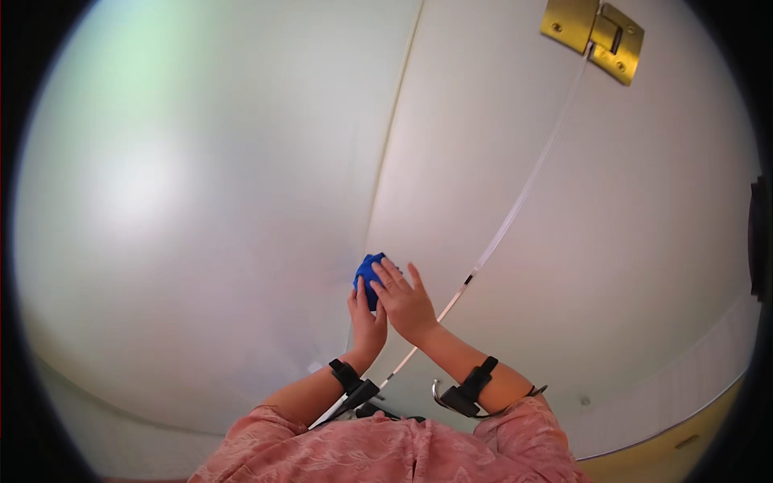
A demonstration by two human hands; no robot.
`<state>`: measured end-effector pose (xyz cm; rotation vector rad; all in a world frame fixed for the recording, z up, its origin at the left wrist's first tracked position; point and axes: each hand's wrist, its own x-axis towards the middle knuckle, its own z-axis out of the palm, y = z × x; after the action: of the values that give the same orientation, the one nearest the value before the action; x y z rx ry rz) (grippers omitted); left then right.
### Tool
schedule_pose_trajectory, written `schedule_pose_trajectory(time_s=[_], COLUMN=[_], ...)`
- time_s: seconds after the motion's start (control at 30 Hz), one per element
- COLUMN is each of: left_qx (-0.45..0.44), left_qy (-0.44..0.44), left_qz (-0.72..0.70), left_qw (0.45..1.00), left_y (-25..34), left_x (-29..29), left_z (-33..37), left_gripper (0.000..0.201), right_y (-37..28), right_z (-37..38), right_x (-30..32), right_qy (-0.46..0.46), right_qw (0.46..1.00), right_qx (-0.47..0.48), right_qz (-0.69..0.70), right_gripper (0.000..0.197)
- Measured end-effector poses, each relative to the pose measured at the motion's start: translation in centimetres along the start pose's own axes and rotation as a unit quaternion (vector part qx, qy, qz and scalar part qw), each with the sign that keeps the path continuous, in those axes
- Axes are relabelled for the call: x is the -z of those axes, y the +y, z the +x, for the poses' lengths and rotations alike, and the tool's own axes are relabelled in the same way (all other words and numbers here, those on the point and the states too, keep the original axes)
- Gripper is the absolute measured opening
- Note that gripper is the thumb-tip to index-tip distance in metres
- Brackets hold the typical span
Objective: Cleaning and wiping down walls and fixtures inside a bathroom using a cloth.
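Note:
In front of the frosted glass, a bunched blue cloth [366, 271] sits between my two hands. My left hand [369, 324] holds it from below, with its fingers and thumb closed about the cloth. From the right, my right hand [407, 308] lays its fingers over the cloth's right side, pressing on it, while its thumb sticks up apart. Part of the cloth is hidden behind my fingers. Whether the cloth touches the glass, I cannot tell.
A pale vertical seam [390, 137] divides the frosted glass panels [499, 121]. A gold hinge [594, 36] is fixed at the upper right, and a clear strip [527, 189] slants down from it. A metal hook [437, 391] shows beside my right forearm. Black bands [481, 377] circle both forearms.

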<state>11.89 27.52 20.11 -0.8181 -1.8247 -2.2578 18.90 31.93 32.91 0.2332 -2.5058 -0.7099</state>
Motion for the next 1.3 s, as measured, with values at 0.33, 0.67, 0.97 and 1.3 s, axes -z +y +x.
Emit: schedule_pose_trajectory(time_s=[0.33,0.67,0.97,1.3], left_qx=[-0.306,-0.592,-0.664,-0.673], left_qy=[0.02,-0.089,-0.105,-0.156], left_qz=[0.108,0.198,0.275,0.29], left_qw=[0.946,0.776,0.687,0.662], left_y=[-4.4,-17.4,-16.0,-19.1], left_x=[11.1,45.1,48.6,49.4], left_z=[-3.0,16.9,16.3,18.7], left_gripper=[0.046,0.043,0.044,0.041], right_y=[-13.9,-40.7,-43.4,-44.2], right_z=[-6.2,23.6,26.8,28.0], right_x=[-5.9,-26.3,-30.0,-33.6], right_qy=[0.121,0.32,0.458,0.403], right_qw=[0.97,0.898,0.829,0.828], right_qx=[-0.21,-0.303,-0.32,-0.388], right_qz=[-0.021,0.008,0.027,0.034], right_gripper=[0.043,0.06,0.061,0.057])
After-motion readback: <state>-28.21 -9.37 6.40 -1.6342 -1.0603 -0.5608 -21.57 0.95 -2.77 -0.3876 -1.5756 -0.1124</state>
